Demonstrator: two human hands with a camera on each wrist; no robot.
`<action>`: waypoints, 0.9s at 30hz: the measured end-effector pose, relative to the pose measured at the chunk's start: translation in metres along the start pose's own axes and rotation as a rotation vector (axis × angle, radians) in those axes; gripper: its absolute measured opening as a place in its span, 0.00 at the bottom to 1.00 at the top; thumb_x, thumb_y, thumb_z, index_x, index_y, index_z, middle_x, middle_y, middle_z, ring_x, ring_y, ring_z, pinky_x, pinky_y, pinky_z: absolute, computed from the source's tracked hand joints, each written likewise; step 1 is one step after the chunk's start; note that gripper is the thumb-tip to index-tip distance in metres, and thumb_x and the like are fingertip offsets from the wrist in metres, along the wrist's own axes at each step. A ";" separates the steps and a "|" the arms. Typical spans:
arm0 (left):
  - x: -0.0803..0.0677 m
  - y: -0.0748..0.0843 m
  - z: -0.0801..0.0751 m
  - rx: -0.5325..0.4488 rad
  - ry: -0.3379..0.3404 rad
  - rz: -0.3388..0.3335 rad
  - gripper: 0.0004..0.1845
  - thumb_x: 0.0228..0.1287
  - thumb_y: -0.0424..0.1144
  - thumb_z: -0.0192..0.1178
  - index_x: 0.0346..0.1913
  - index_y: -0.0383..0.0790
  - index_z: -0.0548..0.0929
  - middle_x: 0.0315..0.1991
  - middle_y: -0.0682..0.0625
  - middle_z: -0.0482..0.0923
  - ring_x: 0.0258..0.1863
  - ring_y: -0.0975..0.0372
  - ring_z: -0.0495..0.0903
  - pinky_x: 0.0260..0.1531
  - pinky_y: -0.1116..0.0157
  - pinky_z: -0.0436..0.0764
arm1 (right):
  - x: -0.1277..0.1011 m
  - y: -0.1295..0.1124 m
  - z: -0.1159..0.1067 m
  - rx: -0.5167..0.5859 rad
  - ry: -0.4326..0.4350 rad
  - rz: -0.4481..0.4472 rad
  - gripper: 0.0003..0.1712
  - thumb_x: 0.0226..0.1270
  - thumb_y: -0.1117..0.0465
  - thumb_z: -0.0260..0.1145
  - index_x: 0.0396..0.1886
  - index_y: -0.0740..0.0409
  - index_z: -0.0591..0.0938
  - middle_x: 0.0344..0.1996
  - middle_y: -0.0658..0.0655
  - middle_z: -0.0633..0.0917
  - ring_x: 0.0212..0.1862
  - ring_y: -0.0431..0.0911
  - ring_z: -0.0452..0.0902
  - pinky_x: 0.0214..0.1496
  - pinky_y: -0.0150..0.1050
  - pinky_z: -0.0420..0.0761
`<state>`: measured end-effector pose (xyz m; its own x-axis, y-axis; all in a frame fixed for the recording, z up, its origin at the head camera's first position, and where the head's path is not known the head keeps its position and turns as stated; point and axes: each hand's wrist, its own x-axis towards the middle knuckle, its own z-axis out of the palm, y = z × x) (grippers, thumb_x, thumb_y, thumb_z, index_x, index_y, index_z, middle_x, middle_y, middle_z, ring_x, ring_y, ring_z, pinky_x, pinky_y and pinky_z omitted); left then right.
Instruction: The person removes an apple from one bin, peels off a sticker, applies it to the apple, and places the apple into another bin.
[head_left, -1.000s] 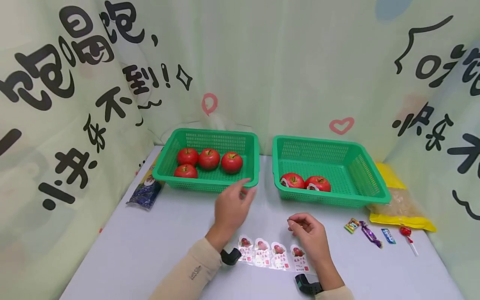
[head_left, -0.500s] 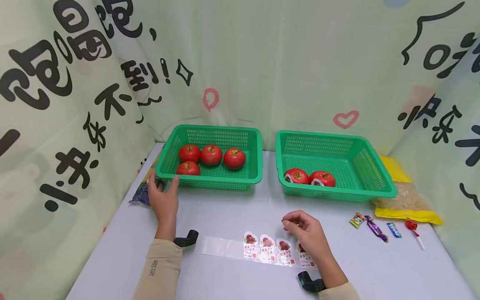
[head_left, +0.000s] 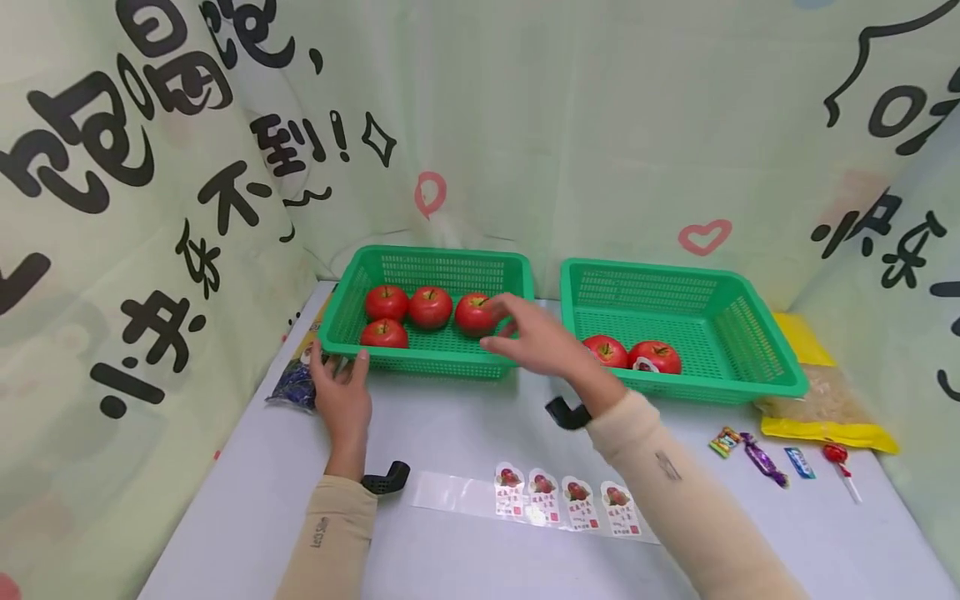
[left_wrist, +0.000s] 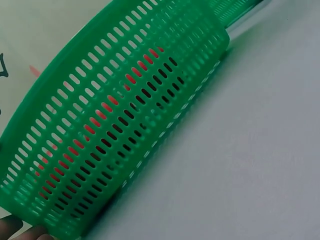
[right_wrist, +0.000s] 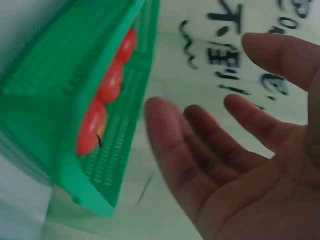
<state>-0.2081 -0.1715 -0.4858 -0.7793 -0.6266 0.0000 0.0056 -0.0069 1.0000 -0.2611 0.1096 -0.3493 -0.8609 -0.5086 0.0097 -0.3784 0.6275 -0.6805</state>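
I am holding my right hand (head_left: 536, 340) out over the near right corner of the left basket (head_left: 431, 362), fingers spread and relaxed, gripping nothing. The fingertips are hovering just beside the rightmost apple (head_left: 475, 314) in that basket; from the head view I cannot tell whether they are touching it. The wrist view shows my open palm (right_wrist: 250, 160) beside the basket wall, with apples lying in a row inside. My left hand (head_left: 342, 397) is resting at the basket's near left corner, fingers loosely open, with the fingertips against the rim there. Three more apples are sitting in the left part of this basket. The right basket (head_left: 757, 379) is holding two apples (head_left: 632, 353) near its front wall. A strip of stickers (head_left: 570, 502) is lying on the table (head_left: 465, 425) in front of me, between my forearms.
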 end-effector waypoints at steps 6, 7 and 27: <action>-0.001 -0.003 -0.002 0.005 0.021 0.026 0.46 0.74 0.46 0.67 0.86 0.56 0.52 0.76 0.36 0.68 0.71 0.43 0.76 0.70 0.46 0.77 | 0.092 0.011 0.006 -0.290 -0.255 0.166 0.40 0.75 0.52 0.67 0.83 0.50 0.64 0.79 0.62 0.68 0.79 0.59 0.62 0.75 0.59 0.74; -0.001 -0.004 -0.003 0.012 0.022 0.027 0.46 0.75 0.46 0.66 0.86 0.57 0.51 0.76 0.36 0.68 0.71 0.43 0.75 0.70 0.46 0.77 | 0.100 0.014 0.009 -0.320 -0.307 0.203 0.42 0.76 0.52 0.67 0.85 0.47 0.61 0.83 0.62 0.62 0.82 0.59 0.57 0.77 0.61 0.70; 0.001 -0.008 0.003 0.038 0.022 0.076 0.45 0.75 0.46 0.66 0.86 0.55 0.52 0.76 0.35 0.68 0.70 0.42 0.76 0.71 0.47 0.76 | 0.131 0.019 0.024 -0.505 -0.471 0.356 0.44 0.68 0.62 0.74 0.80 0.38 0.69 0.72 0.57 0.75 0.66 0.55 0.69 0.59 0.52 0.85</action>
<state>-0.2107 -0.1698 -0.4936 -0.7638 -0.6410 0.0758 0.0400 0.0702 0.9967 -0.3735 0.0407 -0.3788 -0.7674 -0.3518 -0.5360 -0.3126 0.9352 -0.1663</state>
